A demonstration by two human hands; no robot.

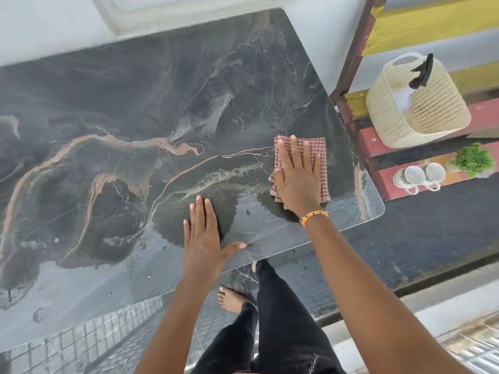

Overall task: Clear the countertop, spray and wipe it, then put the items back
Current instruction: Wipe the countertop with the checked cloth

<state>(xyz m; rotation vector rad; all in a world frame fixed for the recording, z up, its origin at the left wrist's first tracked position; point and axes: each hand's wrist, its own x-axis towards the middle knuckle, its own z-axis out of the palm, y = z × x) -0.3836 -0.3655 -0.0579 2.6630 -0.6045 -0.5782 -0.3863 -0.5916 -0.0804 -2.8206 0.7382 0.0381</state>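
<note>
Both hands lie flat with fingers straight: the right hand [298,176] presses palm-down on a folded red-and-white checked cloth [310,155], gripping nothing, with an orange beaded bracelet [314,215] at its wrist; the left hand [205,233] rests open on bare stone near the front edge, thumb spread out to the right. Dark marble-patterned countertop [121,117] with tan and white veins fills most of the view; the cloth sits near its right front corner, and wet streaks show across the front strip around the hands. Stepped shelf in red and yellow painted boards [378,147] stands just beside the counter's right edge. On it, a cream woven plastic basket [432,109] holds a white spray bottle with a black trigger [421,74]; lower down, two white mugs [421,175] sit side by side, with a small green plant [474,159] near them.
</note>
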